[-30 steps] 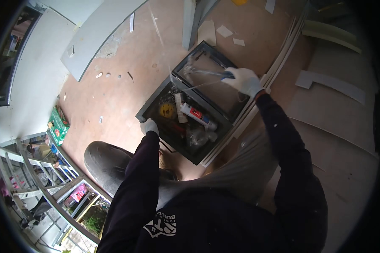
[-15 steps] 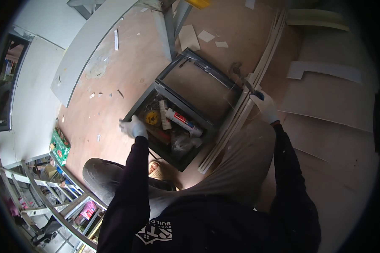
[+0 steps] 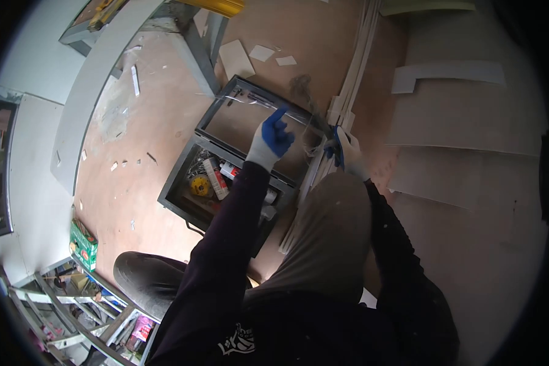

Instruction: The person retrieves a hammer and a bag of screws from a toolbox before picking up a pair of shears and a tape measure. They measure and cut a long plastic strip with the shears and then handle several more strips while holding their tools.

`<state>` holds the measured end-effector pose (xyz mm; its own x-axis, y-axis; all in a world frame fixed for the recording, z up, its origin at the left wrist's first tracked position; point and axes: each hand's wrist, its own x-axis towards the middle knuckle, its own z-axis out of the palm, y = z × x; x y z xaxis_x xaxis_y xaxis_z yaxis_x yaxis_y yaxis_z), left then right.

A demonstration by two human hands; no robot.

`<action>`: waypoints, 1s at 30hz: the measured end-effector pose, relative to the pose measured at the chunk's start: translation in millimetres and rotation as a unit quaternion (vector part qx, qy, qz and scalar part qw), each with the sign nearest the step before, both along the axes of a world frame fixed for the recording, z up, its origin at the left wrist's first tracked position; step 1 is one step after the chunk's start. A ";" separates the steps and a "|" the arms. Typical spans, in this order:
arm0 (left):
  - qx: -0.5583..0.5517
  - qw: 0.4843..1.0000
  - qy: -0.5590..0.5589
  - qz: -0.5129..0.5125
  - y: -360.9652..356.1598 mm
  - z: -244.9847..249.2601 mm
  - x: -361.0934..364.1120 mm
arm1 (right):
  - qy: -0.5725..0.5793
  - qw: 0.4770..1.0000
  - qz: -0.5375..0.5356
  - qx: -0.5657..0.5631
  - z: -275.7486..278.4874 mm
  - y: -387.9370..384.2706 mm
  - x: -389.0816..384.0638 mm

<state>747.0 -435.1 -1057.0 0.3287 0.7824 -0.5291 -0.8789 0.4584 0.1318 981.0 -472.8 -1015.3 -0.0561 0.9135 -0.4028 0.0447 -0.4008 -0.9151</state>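
Note:
My right hand, in a white and blue glove, is closed round the handle of a hammer; its head is blurred and points away from me. Pale stringy material hangs in a tangle beside that grip. My left hand, gloved alike, hovers over the opened lid of a black toolbox with fingers curled. A thin clear strand runs across its fingertips toward the hammer. Inside the box lie sealant cartridges, a yellow round item and other things partly hidden by my left sleeve.
Long white strips lie on the floor right of the toolbox. Large boards cover the right side. A metal trestle leg stands behind the box. A green carton and a ladder are at the lower left.
My left hand has left the toolbox's near edge and moved up and right over the lid, fingers now curled. My right hand has come closer and lower with the hammer. The view has shifted.

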 end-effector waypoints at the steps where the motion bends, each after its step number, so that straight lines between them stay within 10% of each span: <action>1: 0.061 0.995 -0.060 -0.041 -11.9 -11.6 -15.3 | 0.001 1.000 -0.028 0.007 -6.1 -3.0 1.2; 8: 0.144 0.971 -0.011 -0.191 -85.6 23.4 -75.1 | -0.087 0.982 -0.165 0.035 -54.5 -10.3 42.4; 11: 0.140 0.901 0.342 -0.228 -83.9 36.7 -69.7 | -0.071 0.981 -0.182 0.017 -71.2 -16.1 61.0; 16: 0.333 0.831 0.379 -0.235 -56.7 -1.3 9.1 | 0.096 0.980 -0.170 -0.030 -34.9 -17.0 41.8; 21: 0.294 0.888 0.310 -0.172 -32.2 5.6 97.0 | 0.011 0.995 -0.054 0.081 13.1 -10.5 23.8; 28: 0.290 0.804 0.491 -0.171 -14.1 16.8 72.8 | -0.238 0.922 0.005 0.305 38.4 -2.2 3.3; 30: 0.149 0.897 0.398 -0.120 -9.8 11.9 56.7 | -0.258 0.926 0.001 0.276 35.6 -3.3 6.3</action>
